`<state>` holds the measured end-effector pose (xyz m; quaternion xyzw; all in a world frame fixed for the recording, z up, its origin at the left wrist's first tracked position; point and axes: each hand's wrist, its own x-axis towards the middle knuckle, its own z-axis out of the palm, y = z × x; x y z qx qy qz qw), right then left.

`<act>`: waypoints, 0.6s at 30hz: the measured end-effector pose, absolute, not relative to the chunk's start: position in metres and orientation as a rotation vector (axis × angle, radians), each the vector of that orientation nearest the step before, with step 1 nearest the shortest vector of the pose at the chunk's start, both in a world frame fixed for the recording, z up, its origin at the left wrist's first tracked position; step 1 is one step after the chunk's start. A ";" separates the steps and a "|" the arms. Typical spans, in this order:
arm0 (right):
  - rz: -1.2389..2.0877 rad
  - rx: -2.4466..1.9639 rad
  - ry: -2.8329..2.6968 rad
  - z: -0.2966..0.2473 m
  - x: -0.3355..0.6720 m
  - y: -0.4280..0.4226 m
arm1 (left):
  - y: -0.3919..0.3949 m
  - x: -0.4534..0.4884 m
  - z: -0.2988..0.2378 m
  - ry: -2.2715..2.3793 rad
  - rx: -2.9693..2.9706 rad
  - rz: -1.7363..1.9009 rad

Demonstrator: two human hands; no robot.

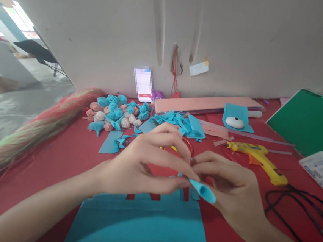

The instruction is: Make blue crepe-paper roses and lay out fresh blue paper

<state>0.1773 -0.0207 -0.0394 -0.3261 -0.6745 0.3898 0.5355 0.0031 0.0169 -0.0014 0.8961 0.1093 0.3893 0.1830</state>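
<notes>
While both hands meet just right of the scene's middle, what counts is how the blue roll (207, 194) lies btwn them. Its long axis runs aslant, far-left to near-right, w/ the held end at the L hand (144, 153) & the open, flared mouth facing near-right. So from the L fingertips the roll lies to the right & slightly nearer; from the R hand (238, 185) it sits just left, in front of the thumb side as seen from here. Nearer hand depends on the end: L has the far-left tip, R is closer to the mouth, which overlaps its thumb in view; touching or a small gap there, can't tell.

L fingers: thumb & index pressed tog. on the roll's far-left end, a pinch; the others arch loosely above, off the roll. R fingers: bent in toward that same end, tips mostly hidden behind the L fingertips & the roll, so can't tell if they grip it or only lie alongside.

Roll is held up over the far right corner of the blue sheet (142, 225), which lies on the near side of the red table (61, 153). Beyond the hands: a heap of blue scraps (178, 122); far left, blue, pink & white roses (115, 112) in a cluster; right, a yellow glue gun (263, 157), nozzle pointing left.
</notes>
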 end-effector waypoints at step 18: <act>1.106 -0.434 -1.867 -0.041 0.187 -0.009 | 0.017 -0.003 0.006 0.203 2.499 0.780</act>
